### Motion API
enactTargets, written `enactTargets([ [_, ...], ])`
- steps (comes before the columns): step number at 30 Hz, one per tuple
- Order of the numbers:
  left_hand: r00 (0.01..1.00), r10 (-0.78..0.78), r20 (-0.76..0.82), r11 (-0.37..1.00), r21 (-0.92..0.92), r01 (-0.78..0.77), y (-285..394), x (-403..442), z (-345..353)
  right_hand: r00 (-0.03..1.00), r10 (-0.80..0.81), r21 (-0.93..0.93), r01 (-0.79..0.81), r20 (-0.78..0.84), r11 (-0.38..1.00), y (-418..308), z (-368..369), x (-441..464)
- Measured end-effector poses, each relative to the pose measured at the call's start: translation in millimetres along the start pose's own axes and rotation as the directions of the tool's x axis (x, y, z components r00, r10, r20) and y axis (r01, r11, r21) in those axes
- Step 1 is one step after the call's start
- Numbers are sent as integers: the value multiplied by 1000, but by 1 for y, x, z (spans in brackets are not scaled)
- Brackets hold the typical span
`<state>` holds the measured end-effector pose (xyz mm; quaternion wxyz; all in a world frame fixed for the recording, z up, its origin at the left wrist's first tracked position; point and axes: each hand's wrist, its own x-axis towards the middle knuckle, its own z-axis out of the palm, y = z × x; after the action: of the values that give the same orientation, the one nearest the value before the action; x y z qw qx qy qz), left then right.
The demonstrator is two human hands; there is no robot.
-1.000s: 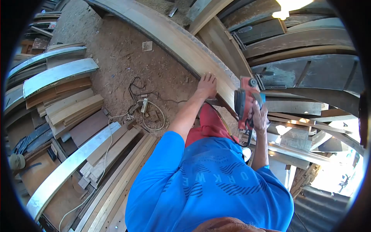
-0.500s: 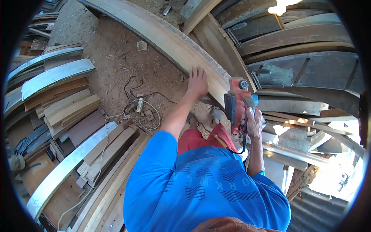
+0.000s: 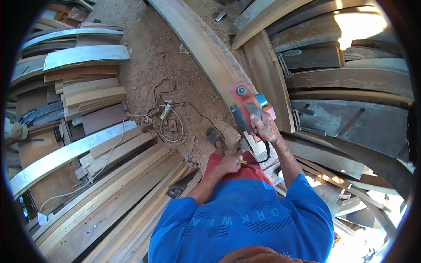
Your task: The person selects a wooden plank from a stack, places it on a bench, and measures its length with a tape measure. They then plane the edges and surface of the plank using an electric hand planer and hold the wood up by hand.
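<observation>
My right hand [image 3: 263,127] is wrapped round the rear handle of a red electric hand planer [image 3: 245,98]. The planer sits on the near end of a long, pale wooden board [image 3: 204,52]. From its handle a black power cord [image 3: 268,152] curves down toward my lap. My left hand [image 3: 230,165] is closed at the front of my red shorts, around the cord, where a short yellow part shows beside the fingers. The fingertips are partly hidden.
Stacked planks [image 3: 94,98] line the left side, and more boards [image 3: 351,81] lean on the right. A white extension socket [image 3: 165,111] and looped cable lie on the dirt floor by my feet. A metal bracket-like piece [image 3: 192,149] lies nearby.
My left hand has left the board and come back to the cord at my shorts. The planer has moved left and up in view, and the camera view has turned.
</observation>
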<state>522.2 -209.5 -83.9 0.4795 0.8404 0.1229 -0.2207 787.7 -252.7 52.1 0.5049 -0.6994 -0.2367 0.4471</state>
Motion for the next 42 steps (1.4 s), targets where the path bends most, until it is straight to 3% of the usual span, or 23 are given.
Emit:
enactTargets([
  [3, 972, -233, -1, 956, 181, 229, -43, -15, -16, 997, 58, -91, -53, 52, 994, 6, -11, -13],
  [6, 952, -300, -65, 923, 233, 307, -79, -38, -18, 999, -30, -257, 35, 23, 966, 28, -18, -19],
  [9, 902, -432, 24, 895, 139, 424, -88, -48, -14, 996, -94, -302, 88, -4, 949, 37, -19, 6],
  [13, 841, -540, -27, 841, -46, 538, -90, -50, 0, 994, -110, -315, 97, -24, 944, 0, 2, 95],
  [16, 805, -576, -142, 815, -170, 554, -86, -41, 4, 996, -80, -376, 86, 31, 923, -31, 18, 195],
  [17, 801, -576, -166, 816, -176, 550, -79, -35, -4, 973, -229, -410, 215, 14, 887, -36, 24, 229],
  [19, 789, -560, -255, 827, -237, 510, -64, -26, -16, 992, -38, -421, 86, 122, 903, -68, 26, 285],
  [21, 761, -522, -387, 848, -329, 414, -53, -17, -29, 988, 11, -240, 27, 153, 970, -89, 31, 315],
  [24, 744, -526, -412, 838, -397, 374, -43, -13, -45, 979, -65, -44, 74, 193, 996, -55, 34, 352],
  [27, 741, -557, -374, 828, -313, 465, -70, -24, -17, 987, 9, -70, 2, 163, 998, -42, 30, 302],
  [30, 777, -578, -250, 809, -302, 505, -79, -39, 0, 990, -27, -150, 47, 137, 987, -37, 19, 202],
  [31, 761, -636, -125, 750, -334, 572, -71, -42, -4, 989, -21, -153, 44, 147, 987, -19, 15, 167],
  [36, 871, -492, -21, 861, -164, 482, -106, -57, 46, 990, -27, -259, 62, 136, 964, 59, -2, -12],
  [39, 873, -485, 52, 867, -104, 488, -109, -50, 53, 998, 8, -191, 4, 63, 982, 63, -1, -61],
  [42, 873, -485, 50, 869, -86, 487, -108, -41, 44, 996, 81, -274, -64, 49, 960, 64, 8, -34],
])
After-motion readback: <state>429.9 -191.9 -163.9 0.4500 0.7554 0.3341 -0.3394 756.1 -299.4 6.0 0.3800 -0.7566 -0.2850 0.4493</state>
